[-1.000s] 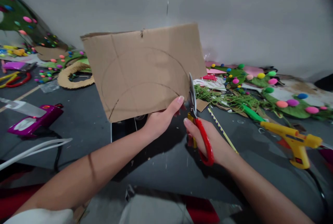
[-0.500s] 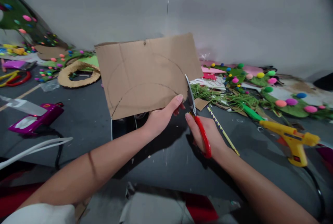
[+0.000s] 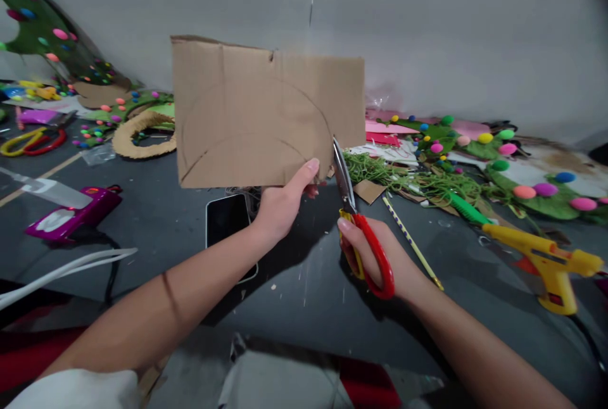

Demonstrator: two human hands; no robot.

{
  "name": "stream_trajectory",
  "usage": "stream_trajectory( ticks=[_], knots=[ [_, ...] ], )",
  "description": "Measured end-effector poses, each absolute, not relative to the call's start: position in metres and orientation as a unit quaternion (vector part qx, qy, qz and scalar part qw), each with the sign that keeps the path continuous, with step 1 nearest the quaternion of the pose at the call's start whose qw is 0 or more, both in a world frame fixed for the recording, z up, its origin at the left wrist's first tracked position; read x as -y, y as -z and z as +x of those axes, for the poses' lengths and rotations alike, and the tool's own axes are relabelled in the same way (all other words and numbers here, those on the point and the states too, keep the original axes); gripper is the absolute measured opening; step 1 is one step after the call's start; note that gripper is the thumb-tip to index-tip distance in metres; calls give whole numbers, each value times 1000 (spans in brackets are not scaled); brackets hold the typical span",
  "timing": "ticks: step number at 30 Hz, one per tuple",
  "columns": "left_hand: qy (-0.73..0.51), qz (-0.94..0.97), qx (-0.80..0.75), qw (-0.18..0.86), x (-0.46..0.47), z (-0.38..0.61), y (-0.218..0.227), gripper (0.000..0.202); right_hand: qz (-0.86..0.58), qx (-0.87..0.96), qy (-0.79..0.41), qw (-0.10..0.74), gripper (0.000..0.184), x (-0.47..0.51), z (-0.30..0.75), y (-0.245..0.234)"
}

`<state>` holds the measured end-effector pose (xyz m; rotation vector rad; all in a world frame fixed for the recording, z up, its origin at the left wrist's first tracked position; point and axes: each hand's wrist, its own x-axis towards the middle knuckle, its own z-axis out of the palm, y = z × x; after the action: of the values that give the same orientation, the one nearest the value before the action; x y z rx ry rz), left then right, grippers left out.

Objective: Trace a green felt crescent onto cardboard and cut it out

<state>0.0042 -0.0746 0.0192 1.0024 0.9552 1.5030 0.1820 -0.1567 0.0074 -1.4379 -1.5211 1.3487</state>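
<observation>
A piece of cardboard [image 3: 256, 105] with two curved pencil lines is held up above the table by my left hand [image 3: 289, 197]. The left thumb lies on its face near the lower edge, and the fingers go behind it. My right hand [image 3: 375, 247] grips scissors [image 3: 345, 187] with red and yellow handles. Their blades point up at the right part of the cardboard, with the tips at the outer curved line, where the lower right edge is cut. Below the cardboard a phone [image 3: 228, 219] lies on the table, partly covered by my left forearm.
To the right lie a yellow glue gun [image 3: 546, 257], a striped pencil [image 3: 413, 241] and green shredded strands [image 3: 375, 168]. On the left are a purple glue gun [image 3: 76, 209], a cardboard ring [image 3: 126, 137] and other scissors [image 3: 35, 141]. A grey wall [image 3: 427, 29] stands behind.
The cardboard has turned slightly clockwise and its left side has risen, uncovering more of the phone. The scissors' handles show further apart, with the yellow one now visible.
</observation>
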Motion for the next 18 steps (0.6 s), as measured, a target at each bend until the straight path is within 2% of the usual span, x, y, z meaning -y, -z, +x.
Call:
stream_trajectory(
  ticks=[4, 6, 10, 18],
  knots=[
    [-689, 340, -388, 509, 60, -2, -30, 30, -558, 529, -577, 276, 53, 157, 175, -18],
    [-687, 340, -383, 516, 58, -4, -32, 29, -546, 521, -592, 282, 53, 156, 176, -20],
    [-663, 371, -366, 538, 65, -3, -32, 29, -502, 562, -576, 316, 56, 156, 184, -18],
    [-644, 434, -390, 495, 71, -1, -21, 32, -509, 587, -556, 295, 58, 160, 185, -14]
  ],
)
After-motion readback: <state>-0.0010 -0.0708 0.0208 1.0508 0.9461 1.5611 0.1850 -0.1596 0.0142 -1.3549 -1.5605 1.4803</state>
